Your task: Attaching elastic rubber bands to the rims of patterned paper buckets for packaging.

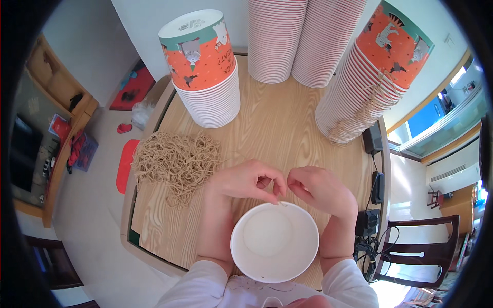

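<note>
Head view: two hands over one open white paper bucket (303,244) at near edge of bench (272,138). Left hand (244,179): thumb and forefinger narrow, just above bucket's far rim. Right hand (326,189): fingers curled close beside it. Cannot tell if either grips anything. One tangled twine heap (177,161) by left edge. Four bucket stacks: one orange-topped stack (208,72) toward far left corner, two plain stacks (276,41) at far edge, one twine-draped stack (354,87) toward far right corner. Three black adapters (367,222) along right edge.
</note>
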Demonstrator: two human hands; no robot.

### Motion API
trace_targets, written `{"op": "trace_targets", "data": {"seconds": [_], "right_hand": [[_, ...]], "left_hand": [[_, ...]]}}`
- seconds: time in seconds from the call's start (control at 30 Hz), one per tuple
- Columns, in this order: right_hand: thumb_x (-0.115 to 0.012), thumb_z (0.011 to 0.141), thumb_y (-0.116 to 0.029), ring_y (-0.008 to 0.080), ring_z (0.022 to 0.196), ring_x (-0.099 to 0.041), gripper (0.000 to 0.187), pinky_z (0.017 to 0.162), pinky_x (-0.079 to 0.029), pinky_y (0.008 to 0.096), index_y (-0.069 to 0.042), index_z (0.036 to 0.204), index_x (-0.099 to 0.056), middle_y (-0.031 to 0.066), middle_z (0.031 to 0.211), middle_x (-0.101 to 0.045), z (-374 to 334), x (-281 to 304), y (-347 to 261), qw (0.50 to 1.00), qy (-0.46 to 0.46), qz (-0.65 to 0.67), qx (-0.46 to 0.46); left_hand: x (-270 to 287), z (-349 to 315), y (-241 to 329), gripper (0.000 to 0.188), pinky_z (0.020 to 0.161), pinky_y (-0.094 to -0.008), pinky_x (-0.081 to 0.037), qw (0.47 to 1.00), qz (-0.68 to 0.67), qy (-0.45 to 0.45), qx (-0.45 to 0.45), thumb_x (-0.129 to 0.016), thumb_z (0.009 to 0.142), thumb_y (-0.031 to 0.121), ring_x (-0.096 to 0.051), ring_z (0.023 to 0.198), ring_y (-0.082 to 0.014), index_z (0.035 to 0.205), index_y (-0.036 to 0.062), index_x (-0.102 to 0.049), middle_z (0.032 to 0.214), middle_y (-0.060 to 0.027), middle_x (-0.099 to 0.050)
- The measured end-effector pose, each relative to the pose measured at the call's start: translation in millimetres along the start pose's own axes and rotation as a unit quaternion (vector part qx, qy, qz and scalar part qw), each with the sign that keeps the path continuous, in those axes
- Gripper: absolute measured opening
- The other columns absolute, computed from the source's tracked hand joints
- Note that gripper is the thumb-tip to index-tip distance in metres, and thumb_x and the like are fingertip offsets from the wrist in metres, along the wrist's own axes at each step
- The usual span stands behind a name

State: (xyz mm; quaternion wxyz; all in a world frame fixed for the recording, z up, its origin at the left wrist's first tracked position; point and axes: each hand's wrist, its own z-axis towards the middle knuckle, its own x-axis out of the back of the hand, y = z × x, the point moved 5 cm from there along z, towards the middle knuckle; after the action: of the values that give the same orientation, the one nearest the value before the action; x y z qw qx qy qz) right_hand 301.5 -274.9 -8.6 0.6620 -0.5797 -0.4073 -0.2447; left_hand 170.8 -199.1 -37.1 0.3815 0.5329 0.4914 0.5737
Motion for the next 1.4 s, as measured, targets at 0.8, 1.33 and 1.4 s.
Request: {"op": "trace_targets", "data": {"seconds": [0.8,1.33,1.4], "right_hand": [[-0.055,0.091,-0.012,0.0278,0.059,-0.054,0.013,0.056,-0.043,0.0344,0.000,0.085,-0.054,0.0134,0.066,-0.055,-15,-10,11,0.991,0.027,0.119,-0.061],[-0.058,0.088,-0.009,0.0285,0.067,-0.061,0.009,0.059,-0.046,0.0357,-0.001,0.089,-0.055,0.0152,0.073,-0.061,-7,-18,16,0.991,0.045,0.093,-0.082],[-0.059,0.087,-0.009,0.0289,0.067,-0.061,0.009,0.059,-0.047,0.0355,-0.001,0.090,-0.056,0.0150,0.074,-0.061,-6,-19,13,0.993,0.043,0.082,-0.078]], "left_hand": [[-8,-10,-13,0.011,0.058,-0.0226,-0.037,0.990,-0.071,0.064,-0.104,-0.076,0.074,0.012,-0.044,0.066,-0.0077,0.083,0.0105,-0.070,0.085,0.0031,-0.048],[-7,-11,-5,0.010,0.062,-0.0252,-0.044,0.977,-0.127,0.169,-0.011,-0.069,0.079,0.007,-0.057,0.070,-0.0074,0.083,0.0040,-0.060,0.073,0.0015,-0.059],[-7,-14,-4,0.011,0.062,-0.0251,-0.044,0.982,-0.109,0.152,0.005,-0.069,0.078,0.006,-0.057,0.070,-0.0073,0.082,0.0041,-0.059,0.072,0.0017,-0.059]]}}
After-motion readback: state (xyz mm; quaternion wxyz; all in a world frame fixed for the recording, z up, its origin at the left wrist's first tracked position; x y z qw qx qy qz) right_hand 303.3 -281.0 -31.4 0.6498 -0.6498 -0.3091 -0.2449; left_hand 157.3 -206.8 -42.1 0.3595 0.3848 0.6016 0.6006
